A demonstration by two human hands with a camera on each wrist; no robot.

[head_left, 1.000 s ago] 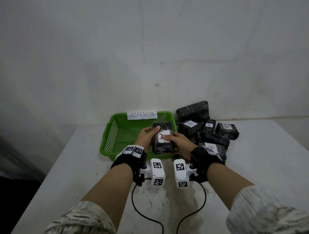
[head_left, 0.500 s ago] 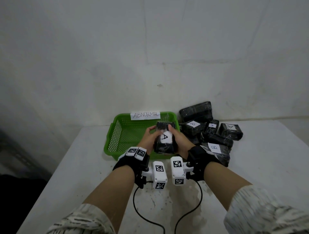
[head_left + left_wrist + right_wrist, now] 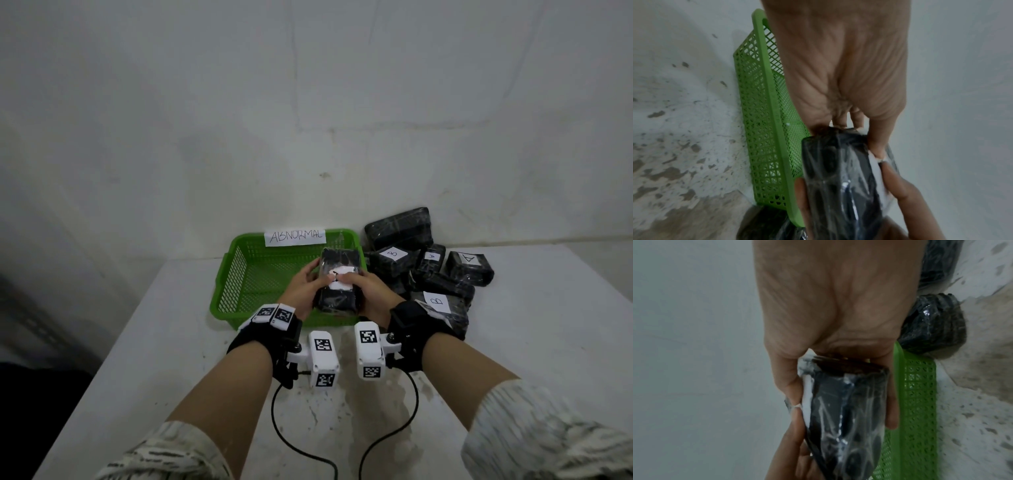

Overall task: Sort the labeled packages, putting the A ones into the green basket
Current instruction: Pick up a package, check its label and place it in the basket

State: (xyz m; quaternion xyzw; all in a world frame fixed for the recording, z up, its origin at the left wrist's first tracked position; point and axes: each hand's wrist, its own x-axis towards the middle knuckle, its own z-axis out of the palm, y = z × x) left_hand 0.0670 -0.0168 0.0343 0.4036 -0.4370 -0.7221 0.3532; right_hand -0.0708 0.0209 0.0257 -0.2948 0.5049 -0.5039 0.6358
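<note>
Both hands hold one black plastic-wrapped package [image 3: 339, 284] above the near right part of the green basket [image 3: 246, 274]. My left hand [image 3: 305, 287] grips its left side and my right hand [image 3: 363, 286] its right side; both thumbs lie across its white label and hide the letter. In the left wrist view the package [image 3: 840, 183] sits between fingers and thumb beside the basket rim [image 3: 772, 104]. In the right wrist view the package [image 3: 846, 412] is gripped the same way over the basket [image 3: 918, 402].
A pile of black labelled packages [image 3: 431, 270] lies right of the basket, against the wall, with A and B labels showing. A paper sign reading ABNORMAL [image 3: 295, 236] hangs on the basket's far rim. The stained white table [image 3: 171, 359] extends left and toward me.
The thumbs have closed over the label, whose A showed half a second ago. The package stays held over the basket's near right part.
</note>
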